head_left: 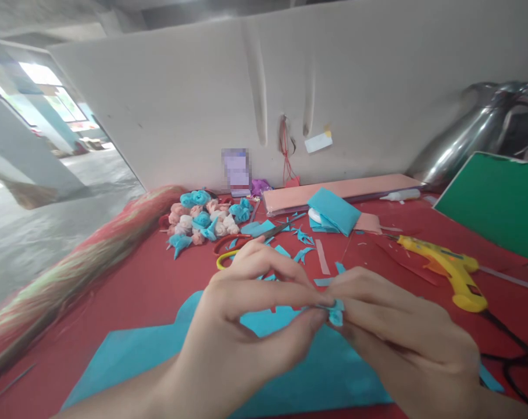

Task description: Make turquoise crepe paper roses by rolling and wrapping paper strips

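Observation:
Between the fingertips of both hands is a small rolled piece of blue crepe paper (336, 313). My left hand (250, 320) pinches its left end between thumb and fingers. From the other side my right hand (403, 331) closes on the same piece, its fingertips touching it. Beneath the hands lies a large blue crepe paper sheet (128, 355). Just beyond my left hand are scissors (225, 258) with yellow and red handles, partly hidden. Blue paper scraps (305, 254) lie scattered past the fingers.
Several paper flowers (202, 220) in blue, pink and white are heaped at the back left. A yellow glue gun (451, 265) lies at right, its cord trailing forward. Folded blue paper (334, 210), a pink paper pack (346, 191) and a green board (495, 203) stand farther back.

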